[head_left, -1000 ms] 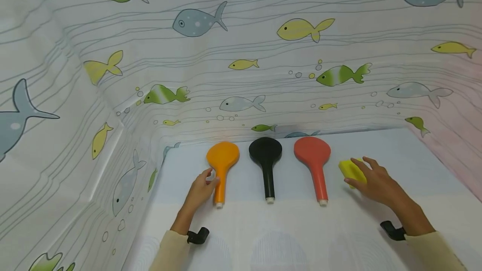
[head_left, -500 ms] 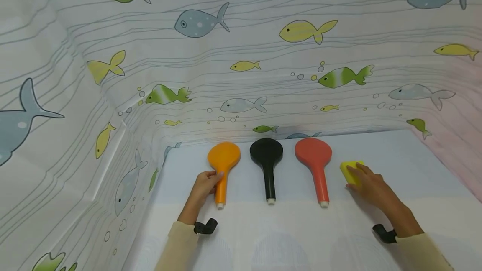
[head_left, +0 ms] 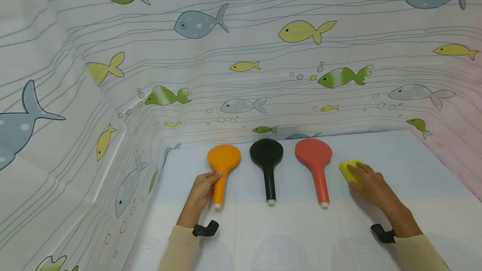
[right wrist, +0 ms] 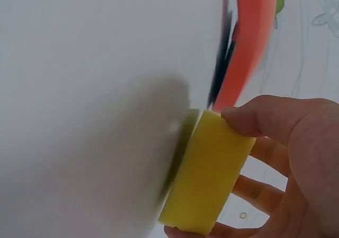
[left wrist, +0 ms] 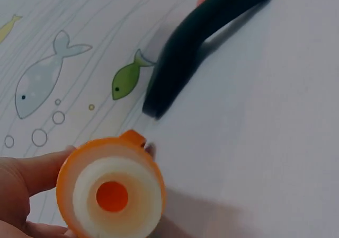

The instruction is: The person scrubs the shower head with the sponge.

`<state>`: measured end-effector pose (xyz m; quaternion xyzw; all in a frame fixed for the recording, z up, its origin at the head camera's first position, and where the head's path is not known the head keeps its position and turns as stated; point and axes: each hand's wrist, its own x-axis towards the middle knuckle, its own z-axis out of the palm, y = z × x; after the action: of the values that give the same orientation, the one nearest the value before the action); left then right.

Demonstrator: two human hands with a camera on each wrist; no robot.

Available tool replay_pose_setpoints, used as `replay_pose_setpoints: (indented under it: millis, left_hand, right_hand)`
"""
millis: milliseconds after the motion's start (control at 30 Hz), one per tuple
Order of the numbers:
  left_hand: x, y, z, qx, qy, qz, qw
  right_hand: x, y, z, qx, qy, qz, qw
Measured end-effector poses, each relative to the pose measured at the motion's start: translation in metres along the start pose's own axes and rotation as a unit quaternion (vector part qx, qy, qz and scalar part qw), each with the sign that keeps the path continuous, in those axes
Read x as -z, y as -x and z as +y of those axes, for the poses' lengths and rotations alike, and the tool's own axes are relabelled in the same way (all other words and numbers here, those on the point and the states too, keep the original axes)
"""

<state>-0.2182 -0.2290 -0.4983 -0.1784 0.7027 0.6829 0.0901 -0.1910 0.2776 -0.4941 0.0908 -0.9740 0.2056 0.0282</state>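
My left hand (head_left: pixel 200 191) grips the handle of an orange shower head (head_left: pixel 224 157), its thumb lying across the front. In the left wrist view the hollow white connector (left wrist: pixel 85 193) at the handle's end faces the camera. My right hand (head_left: pixel 373 187) holds a yellow sponge (head_left: pixel 346 170) on the right side of the table. Thumb and fingers pinch the sponge (right wrist: pixel 206 174) by its edges in the right wrist view, close over the white surface. Between the hands lie a black shower head (head_left: pixel 266 154) and a red shower head (head_left: pixel 313 153), handles toward me.
The table (head_left: pixel 293 229) has a white and pale blue cover. A fish-patterned curtain (head_left: pixel 211 74) rises behind it and along the left side. Black wrist cameras sit on the left wrist (head_left: pixel 205 228) and the right wrist (head_left: pixel 382 233).
My left hand has moved right and closed round the orange shower head, whose handle end has shifted slightly left. My right hand has moved slightly left and taken hold of the sponge.
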Motion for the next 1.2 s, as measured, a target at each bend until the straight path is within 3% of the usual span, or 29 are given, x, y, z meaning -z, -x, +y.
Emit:
replay_pose_setpoints:
  millis: [133, 333, 567, 667, 833, 1033, 1200]
  left_hand:
    - [-0.002, 0.002, -0.004, -0.009, 0.061, -0.007, 0.9981]
    - [-0.012, 0.015, -0.003, -0.050, 0.117, -0.046, 0.9908]
    - [-0.042, 0.036, 0.013, -0.084, 0.142, -0.114, 0.9796]
    - [-0.060, 0.042, 0.020, -0.093, 0.137, -0.153, 0.9743]
    - [-0.083, 0.050, 0.026, -0.101, 0.123, -0.195, 0.9678]
    - [-0.096, 0.056, 0.026, -0.097, 0.122, -0.225, 0.9619]
    - [-0.102, 0.059, 0.027, -0.103, 0.128, -0.242, 0.9563]
  right_hand:
    - [0.008, -0.003, -0.010, -0.001, -0.002, 0.022, 1.000]
    - [0.023, -0.011, -0.040, 0.032, -0.033, 0.098, 0.994]
    - [0.026, -0.021, -0.095, 0.087, -0.085, 0.130, 0.984]
    - [0.022, -0.022, -0.119, 0.159, -0.092, 0.152, 0.971]
    - [0.010, -0.023, -0.159, 0.280, -0.066, 0.178, 0.941]
    - [-0.007, -0.019, -0.189, 0.342, -0.044, 0.165, 0.924]
    - [-0.013, -0.018, -0.196, 0.357, -0.025, 0.155, 0.921]
